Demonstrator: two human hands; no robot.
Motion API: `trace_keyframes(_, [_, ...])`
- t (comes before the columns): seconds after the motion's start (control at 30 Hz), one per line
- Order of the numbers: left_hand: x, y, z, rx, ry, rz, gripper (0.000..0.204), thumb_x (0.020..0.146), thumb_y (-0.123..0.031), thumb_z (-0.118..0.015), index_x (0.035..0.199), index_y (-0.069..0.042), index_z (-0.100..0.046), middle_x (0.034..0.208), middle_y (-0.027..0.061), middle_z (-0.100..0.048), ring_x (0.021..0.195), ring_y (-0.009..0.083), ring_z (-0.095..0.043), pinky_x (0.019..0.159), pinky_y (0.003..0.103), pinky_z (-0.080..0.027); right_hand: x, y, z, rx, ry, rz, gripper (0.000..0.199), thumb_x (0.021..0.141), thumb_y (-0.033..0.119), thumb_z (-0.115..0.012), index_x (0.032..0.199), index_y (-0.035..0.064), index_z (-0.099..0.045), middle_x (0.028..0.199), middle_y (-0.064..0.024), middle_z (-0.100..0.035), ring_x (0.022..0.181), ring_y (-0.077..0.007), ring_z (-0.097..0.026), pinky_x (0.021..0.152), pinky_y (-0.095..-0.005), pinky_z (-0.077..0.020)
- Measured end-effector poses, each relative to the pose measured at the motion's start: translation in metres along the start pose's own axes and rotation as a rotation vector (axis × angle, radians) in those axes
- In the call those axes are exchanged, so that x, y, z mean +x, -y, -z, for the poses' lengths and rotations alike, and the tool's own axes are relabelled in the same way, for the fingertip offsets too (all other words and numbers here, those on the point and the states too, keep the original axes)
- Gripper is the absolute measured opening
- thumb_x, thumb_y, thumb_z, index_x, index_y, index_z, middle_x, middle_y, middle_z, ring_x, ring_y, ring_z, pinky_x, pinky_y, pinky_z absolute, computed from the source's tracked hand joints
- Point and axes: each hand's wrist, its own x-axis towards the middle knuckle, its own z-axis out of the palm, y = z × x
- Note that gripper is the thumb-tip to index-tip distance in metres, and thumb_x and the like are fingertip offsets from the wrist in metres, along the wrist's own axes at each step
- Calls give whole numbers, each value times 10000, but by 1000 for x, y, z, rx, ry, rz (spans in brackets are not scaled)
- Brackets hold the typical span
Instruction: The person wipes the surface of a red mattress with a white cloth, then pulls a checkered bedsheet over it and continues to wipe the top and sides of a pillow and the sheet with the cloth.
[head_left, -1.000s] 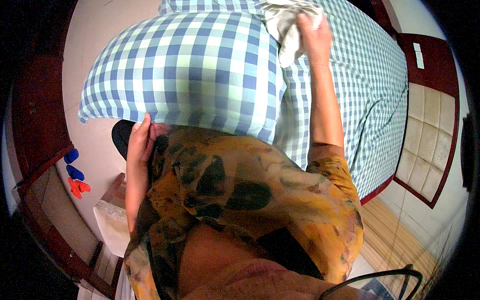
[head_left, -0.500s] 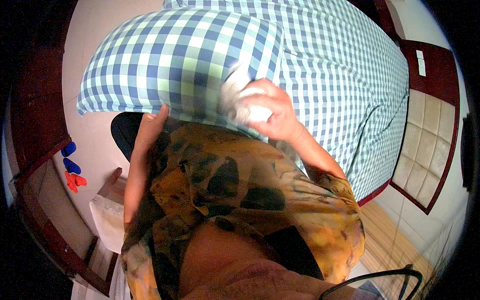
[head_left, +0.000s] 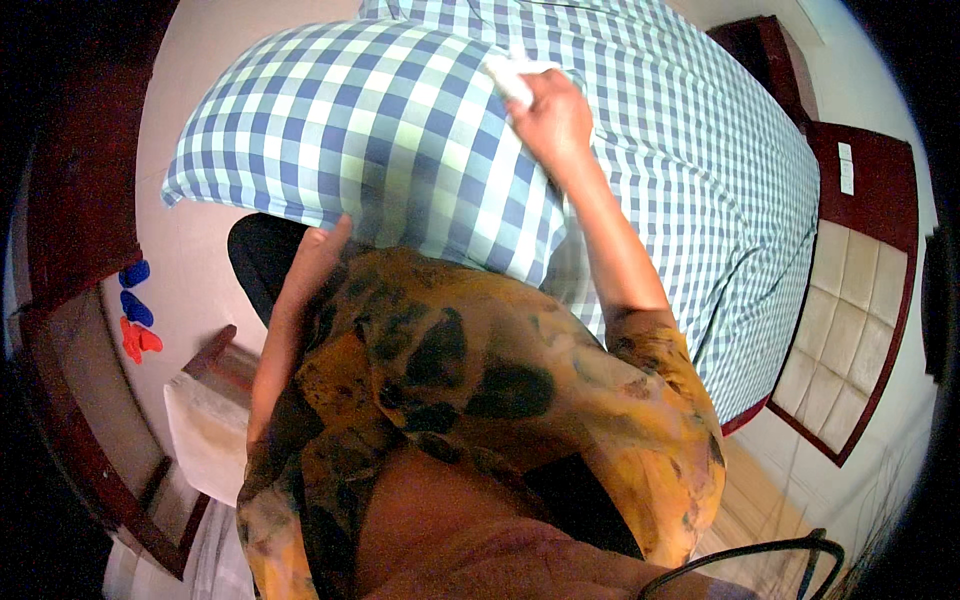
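Well, the right hand (head_left: 553,118) grips a white cloth (head_left: 512,76) on the pillow (head_left: 370,140); the left hand (head_left: 325,245) props it underneath — grip unclear — so it might slip.

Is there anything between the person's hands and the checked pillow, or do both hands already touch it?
Nothing visible stands between them. The right hand, closed on a white cloth, presses on top of the checked pillow. The left hand rests against the pillow's lower edge, held against the person's patterned top.
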Motion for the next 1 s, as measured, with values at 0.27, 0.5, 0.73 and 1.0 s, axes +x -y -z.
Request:
trace_keyframes(0.27, [5,12,0,-84,-37,3,476,919,-388,-527,560,-75,-509,544,-63,-460,486,52,-383,458,255,-322,-38,58,53,695,210,297,343,676,129,-690,1015,92,-661,988,-114,-659,908,-272,-638,784,-357,-522])
trace_keyframes(0.5, [7,13,1,-19,-14,-9,500,915,-385,-539,527,-76,-483,531,-64,-446,486,47,-357,453,253,-300,4,-82,17,348,-25,-655,321,750,211,-696,1029,57,-658,914,-114,-673,823,-240,-645,739,-361,-505])
trace_keyframes(0.73, [-2,9,-10,-82,-76,-147,407,928,-360,-523,800,17,-611,709,-19,-555,655,80,-475,601,264,-417,-50,53,33,228,-36,410,398,544,137,-702,937,125,-640,899,-115,-583,782,-312,-582,649,-418,-492])
trace_keyframes(1.0, [-13,0,-11,-143,40,-162,417,954,-339,-472,1107,32,-586,987,61,-633,873,135,-556,795,304,-450,20,92,37,401,-237,679,304,650,108,-684,948,52,-653,875,-120,-642,782,-270,-630,712,-338,-512])
